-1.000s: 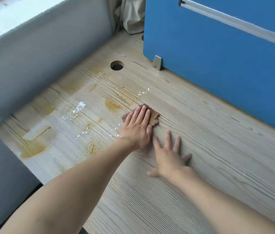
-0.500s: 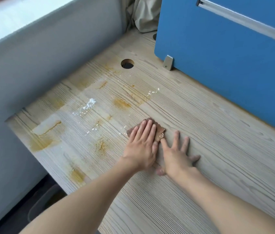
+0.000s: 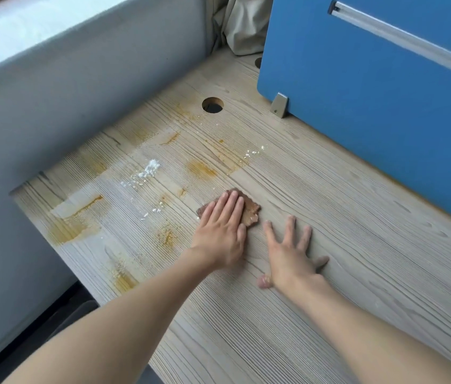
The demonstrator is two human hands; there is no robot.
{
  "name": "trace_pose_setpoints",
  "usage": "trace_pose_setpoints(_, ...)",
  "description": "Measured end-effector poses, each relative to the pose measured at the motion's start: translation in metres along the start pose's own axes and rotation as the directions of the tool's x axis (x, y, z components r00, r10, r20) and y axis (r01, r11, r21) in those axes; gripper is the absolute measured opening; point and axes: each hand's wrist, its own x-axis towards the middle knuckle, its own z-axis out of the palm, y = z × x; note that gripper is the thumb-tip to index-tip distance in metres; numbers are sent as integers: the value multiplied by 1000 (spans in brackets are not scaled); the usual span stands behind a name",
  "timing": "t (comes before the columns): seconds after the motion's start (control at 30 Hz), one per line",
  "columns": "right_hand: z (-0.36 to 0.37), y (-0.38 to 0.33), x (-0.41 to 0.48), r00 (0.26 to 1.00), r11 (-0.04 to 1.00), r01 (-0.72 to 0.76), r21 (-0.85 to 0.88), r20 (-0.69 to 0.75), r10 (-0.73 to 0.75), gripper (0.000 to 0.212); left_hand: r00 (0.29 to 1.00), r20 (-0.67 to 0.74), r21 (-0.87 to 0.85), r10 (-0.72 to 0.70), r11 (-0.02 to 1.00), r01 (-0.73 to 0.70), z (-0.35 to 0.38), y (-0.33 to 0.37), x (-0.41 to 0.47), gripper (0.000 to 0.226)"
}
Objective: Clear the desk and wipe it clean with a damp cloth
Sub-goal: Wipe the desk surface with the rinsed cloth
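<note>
My left hand (image 3: 223, 228) lies flat with straight fingers on a small brown cloth (image 3: 250, 210), pressing it onto the pale wood-grain desk (image 3: 357, 245). Most of the cloth is hidden under the palm; its far and right edges stick out. My right hand (image 3: 291, 250) rests palm down with spread fingers on the bare desk just right of the cloth, holding nothing. Orange-brown stains (image 3: 200, 170) and white crumbs (image 3: 149, 170) cover the desk's left part.
A blue partition (image 3: 371, 92) with a metal bracket (image 3: 279, 105) stands along the desk's far right. A grey wall panel (image 3: 66, 87) borders the left. A round cable hole (image 3: 212, 104) is near the back. Beige fabric (image 3: 242, 26) hangs in the corner.
My left hand has slid the cloth back toward me and slightly right across the desk. My right hand stays flat on the desk beside it. The view has shifted left.
</note>
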Motion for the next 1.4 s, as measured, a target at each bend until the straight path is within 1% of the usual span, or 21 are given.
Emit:
trace_pose_setpoints(0.07,-1,0,1,1000,1000,3,5,2,-3,128,999,6,-8,-47,999,47,-9,-3,12,62)
trace_pose_setpoints(0.17,0,0,0,1000,1000,1,11,4,-1,128,998,-9,-1,-64,998,64,-8,6,2,64)
trace_pose_setpoints(0.27,0,0,0,1000,1000,-1,13,-4,1,127,1000,-5,8,-17,1000,17,4,10,-27,65)
trace_pose_setpoints(0.37,0,0,1,1000,1000,-1,17,-8,1,127,1000,10,13,3,1000,-4,3,-4,-25,63)
trace_pose_setpoints(0.47,1,0,2,1000,1000,-5,1,-14,5,128,998,1,-2,-59,998,59,-7,-14,-6,63)
trace_pose_setpoints(0.53,1,-1,1,1000,1000,-7,7,-12,7,128,997,-10,14,-74,997,74,-9,-9,-8,63)
trace_pose_setpoints(0.67,-1,-2,0,1000,1000,-8,9,-8,8,128,1000,11,6,-18,1000,18,5,0,-39,64)
trace_pose_setpoints(0.77,-3,-1,-4,1000,1000,-10,-28,-20,9,127,1000,3,8,-8,1000,8,3,-17,-34,63)
trace_pose_setpoints(0.83,-1,-6,-12,998,996,28,-89,-54,-33,119,998,2,7,-59,998,59,-7,-25,-20,63)
trace_pose_setpoints(0.9,6,-15,-24,996,993,88,-74,-29,-90,113,996,-3,22,-87,996,87,-10,-21,-17,64)
trace_pose_setpoints(0.97,16,-28,-35,993,994,103,-34,59,-101,122,997,-9,9,-75,997,75,-5,-12,-32,65)
trace_pose_setpoints(1.0,21,-34,-39,992,994,102,-45,85,-98,127,998,-10,3,-55,998,55,0,-9,-43,66)
trace_pose_setpoints(1.1,31,-40,-41,995,990,87,-108,53,-82,130,1000,19,13,-10,1000,9,9,-15,-60,73)
trace_pose_setpoints(1.27,35,-41,-37,997,988,75,-133,35,-71,133,997,-15,4,-77,997,77,-5,-28,-34,63)
trace_pose_setpoints(1.33,35,-41,-39,997,989,72,-128,42,-67,133,997,-5,-4,-75,997,75,-4,-22,-42,64)
trace_pose_setpoints(1.4,35,-41,-39,997,991,73,-115,39,-69,131,999,2,1,-37,999,37,6,-16,-62,65)
